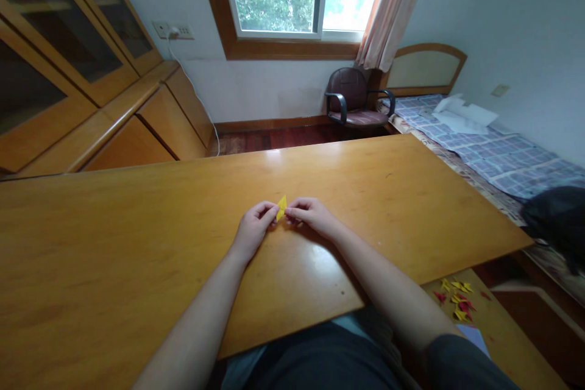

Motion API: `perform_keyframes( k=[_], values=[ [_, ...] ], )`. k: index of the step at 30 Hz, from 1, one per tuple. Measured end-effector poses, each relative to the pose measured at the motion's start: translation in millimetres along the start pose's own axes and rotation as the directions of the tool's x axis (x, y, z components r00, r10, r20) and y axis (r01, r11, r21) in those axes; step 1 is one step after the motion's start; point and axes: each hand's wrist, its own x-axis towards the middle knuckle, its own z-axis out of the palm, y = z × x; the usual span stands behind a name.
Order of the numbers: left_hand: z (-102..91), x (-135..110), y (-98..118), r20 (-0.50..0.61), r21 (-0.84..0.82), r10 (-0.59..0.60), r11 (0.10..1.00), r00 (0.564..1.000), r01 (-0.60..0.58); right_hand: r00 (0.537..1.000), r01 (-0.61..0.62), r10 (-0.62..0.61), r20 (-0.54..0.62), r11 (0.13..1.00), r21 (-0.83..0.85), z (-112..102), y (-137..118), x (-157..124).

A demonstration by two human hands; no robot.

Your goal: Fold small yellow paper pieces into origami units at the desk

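Head view: left hand (pixel 254 225) and right hand (pixel 315 214) pinch one yellow folded paper (pixel 282 208), fingers (pixel 292 213) nearly together, between one tabletop (pixel 155 244)'s near and far edges; wide room both sides.

One held paper (pixel 282 203), one chair (pixel 349 89)

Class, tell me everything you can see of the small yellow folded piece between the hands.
The small, bright yellow, pointed piece looks like folded paper. It tapers to a tip at the top and narrows again below. It stands roughly upright, leaning slightly, over the glossy, yellow-brown wooden table. The left hand and right hand hold its sides with their fingertips. Finer creases are too small to tell.
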Motion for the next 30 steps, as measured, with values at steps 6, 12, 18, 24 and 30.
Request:
perform_keyframes(
  k=[6, 12, 18, 24, 30],
  values=[
    [-0.5, -0.2, -2.1, -0.016, -0.076, -0.048, 0.996, 0.999, 0.046, 0.998, 0.059, -0.06, -0.029, 0.998, -0.037, -3.3, 5.3, 1.9],
    [-0.8, 0.5, -4.3, 0.016, -0.122, -0.091, 0.988, 0.996, 0.092, 0.976, 0.202, -0.206, -0.064, 0.977, -0.068, -4.6, 9.3, 3.4],
    [0.2, -0.5, 1.2, 0.052, -0.08, -0.097, 0.992, 0.994, 0.101, 0.967, 0.233, -0.248, -0.06, 0.954, -0.187, -4.9, 6.3, 0.7],
    [1.0, -0.7, 2.8, 0.066, -0.054, -0.081, 0.995, 0.995, 0.084, 0.943, 0.323, -0.334, 0.004, 0.909, -0.262, -7.2, 5.7, 0.8],
    [-0.7, 0.9, -0.3, 0.077, -0.043, -0.087, 0.995, 0.993, 0.09, 0.946, 0.315, -0.323, 0.01, 0.913, -0.258, -7.4, 4.2, 0.1]
  ],
)
